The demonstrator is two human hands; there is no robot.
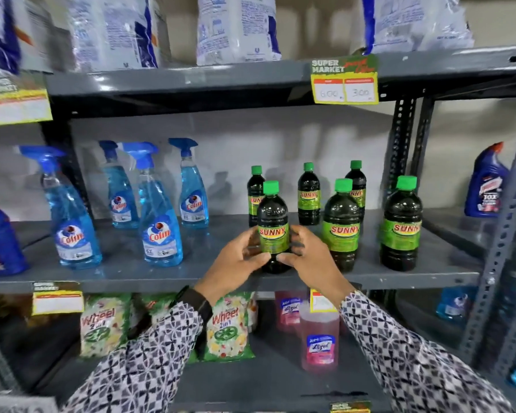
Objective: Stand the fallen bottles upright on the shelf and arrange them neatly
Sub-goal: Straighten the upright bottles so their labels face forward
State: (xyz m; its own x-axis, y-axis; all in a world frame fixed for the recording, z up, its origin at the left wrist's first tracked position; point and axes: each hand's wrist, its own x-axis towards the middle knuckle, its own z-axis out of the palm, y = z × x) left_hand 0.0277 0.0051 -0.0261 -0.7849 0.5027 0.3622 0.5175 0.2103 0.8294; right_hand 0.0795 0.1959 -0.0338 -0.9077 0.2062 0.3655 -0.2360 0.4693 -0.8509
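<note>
Between both hands: dark plastic bottle with green cap and green-yellow label (273,228), upright near front edge of grey metal shelf (161,275). Left hand (236,262) and right hand (309,257) wrapped around lower body, fingers closed on it.

Just behind left hand: another same-type bottle (255,195), close. Right of right hand: second front-row bottle (341,225), near. No bottle seen lying down.

Risks: base near shelf lip, forward slip means fall; right knuckles brushing neighbour could topple it; pushing back could knock rear bottle.
</note>
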